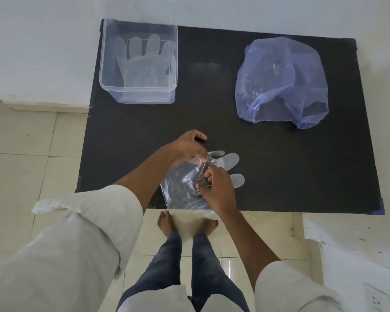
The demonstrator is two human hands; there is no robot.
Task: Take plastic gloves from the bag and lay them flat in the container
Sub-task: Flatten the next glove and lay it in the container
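Observation:
A clear plastic bag of gloves lies at the near edge of the black table. My left hand pinches the bag's top edge. My right hand grips a translucent plastic glove at the bag's mouth; its fingers stick out to the right onto the table. At the table's far left stands a clear plastic container with a glove lying flat inside it.
A crumpled blue plastic bag rests at the table's far right. White walls border the table at the back and left. Tiled floor and my bare feet lie below the near edge. A white surface sits at the lower right.

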